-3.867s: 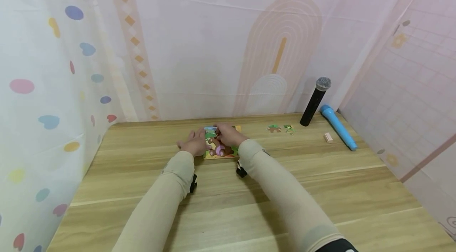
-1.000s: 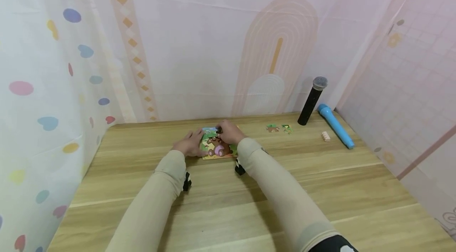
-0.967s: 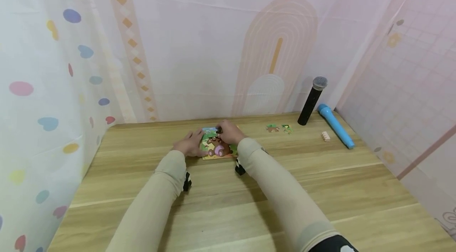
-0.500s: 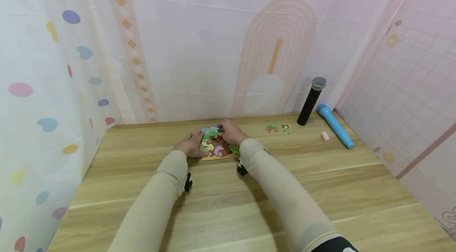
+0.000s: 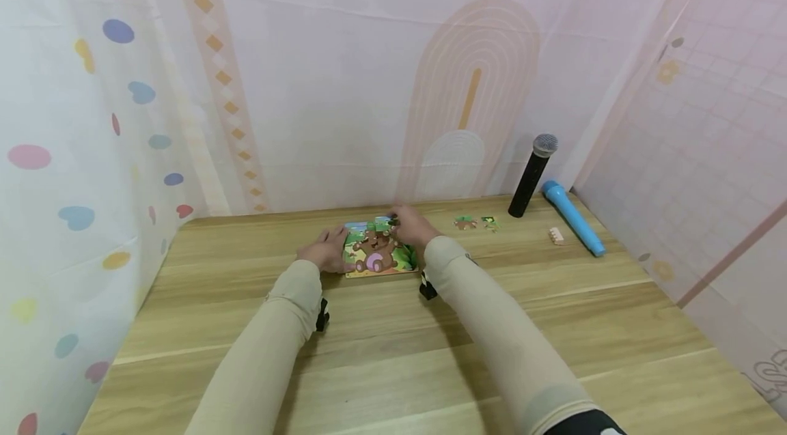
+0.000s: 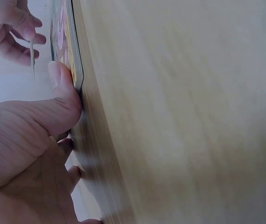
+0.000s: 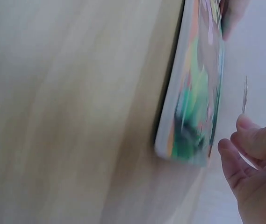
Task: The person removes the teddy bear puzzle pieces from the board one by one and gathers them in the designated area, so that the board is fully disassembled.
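Observation:
A bear jigsaw puzzle (image 5: 376, 259) lies in its shallow board on the wooden table. At its left side rests my left hand (image 5: 324, 254), thumb (image 6: 63, 79) on the near left corner and the other fingers spread on the table. Over the board's right part, my right hand (image 5: 415, 226) pinches a thin puzzle piece (image 7: 245, 95) between thumb and fingers. That piece is held edge-on, apart from the board, in both wrist views; its picture cannot be made out. Part of the board's upper right is hidden behind the right hand.
Right of the board lie a brown-and-green loose piece (image 5: 465, 223) and another green-yellow piece (image 5: 490, 223). Farther right are a standing black microphone (image 5: 529, 179), a blue toy microphone (image 5: 574, 220) and a small pale block (image 5: 556, 236). A patterned curtain (image 5: 332, 100) hangs behind the table.
My right hand has moved right across the board with the puzzle piece, uncovering more of the bear picture. The left hand stays at the board's left side. The head view has shifted slightly.

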### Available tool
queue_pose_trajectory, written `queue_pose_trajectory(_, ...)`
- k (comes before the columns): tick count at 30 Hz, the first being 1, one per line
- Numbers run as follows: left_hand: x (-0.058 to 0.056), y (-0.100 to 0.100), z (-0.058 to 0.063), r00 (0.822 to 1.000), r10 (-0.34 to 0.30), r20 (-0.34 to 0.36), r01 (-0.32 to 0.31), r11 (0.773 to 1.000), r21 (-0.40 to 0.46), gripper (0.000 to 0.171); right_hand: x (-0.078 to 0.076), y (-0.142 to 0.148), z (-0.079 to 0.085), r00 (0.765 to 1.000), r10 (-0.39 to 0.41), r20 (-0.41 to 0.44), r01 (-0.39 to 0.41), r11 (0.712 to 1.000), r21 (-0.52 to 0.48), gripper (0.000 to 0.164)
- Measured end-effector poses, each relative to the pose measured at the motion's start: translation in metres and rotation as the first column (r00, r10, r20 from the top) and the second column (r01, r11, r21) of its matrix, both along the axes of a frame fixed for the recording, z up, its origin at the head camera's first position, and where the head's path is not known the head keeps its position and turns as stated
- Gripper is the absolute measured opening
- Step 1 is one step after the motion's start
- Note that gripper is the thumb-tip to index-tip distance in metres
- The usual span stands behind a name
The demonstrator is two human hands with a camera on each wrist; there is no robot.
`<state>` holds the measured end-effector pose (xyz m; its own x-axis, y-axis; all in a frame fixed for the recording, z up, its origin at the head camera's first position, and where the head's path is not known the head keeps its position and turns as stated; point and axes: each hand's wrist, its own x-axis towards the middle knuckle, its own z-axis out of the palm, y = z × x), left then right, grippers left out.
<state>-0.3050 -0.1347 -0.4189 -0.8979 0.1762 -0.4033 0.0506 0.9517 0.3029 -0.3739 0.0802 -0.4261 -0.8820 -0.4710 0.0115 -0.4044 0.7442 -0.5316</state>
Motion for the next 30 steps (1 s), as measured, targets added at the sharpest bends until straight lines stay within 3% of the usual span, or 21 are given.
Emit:
queue_pose_trajectory(13, -0.004, 0.0, -0.003, 1.0, 0.009, 0.018, -0.009, 1.0, -0.003, 0.095, -0.005, 0.032, -0.004, 0.995, -0.046, 0.083, 0.05, 0.997, -0.058, 0.038)
queue_pose_trajectory(30, -0.008, 0.0, -0.005, 1.0, -0.001, 0.022, 0.001, 1.0, 0.0, 0.094, -0.021, 0.078, -0.012, 0.99, -0.112, 0.083, 0.111, 0.994, 0.017, 0.035)
